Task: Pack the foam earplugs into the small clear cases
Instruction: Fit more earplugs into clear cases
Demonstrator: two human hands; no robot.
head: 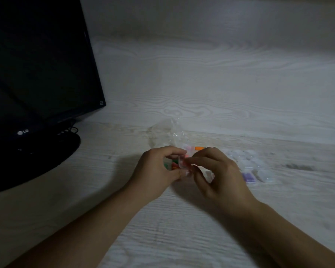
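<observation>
Both hands meet over the white table [182, 97] around one small clear case [184, 163] with something pink or red inside. My left hand [155, 171] pinches the case between thumb and forefinger from the left. My right hand [219, 171] pinches it from the right with curled fingers. Loose earplugs lie behind the hands: an orange one [198, 148], with green and orange ones [174, 164] partly hidden under my left hand. More clear cases [246, 161] are grouped to the right, one holding purple earplugs [248, 177].
A crumpled clear plastic bag [165, 133] lies just behind the hands. A black LG monitor [37, 64] on a round stand [52, 151] fills the left side. The wall runs along the back of the table.
</observation>
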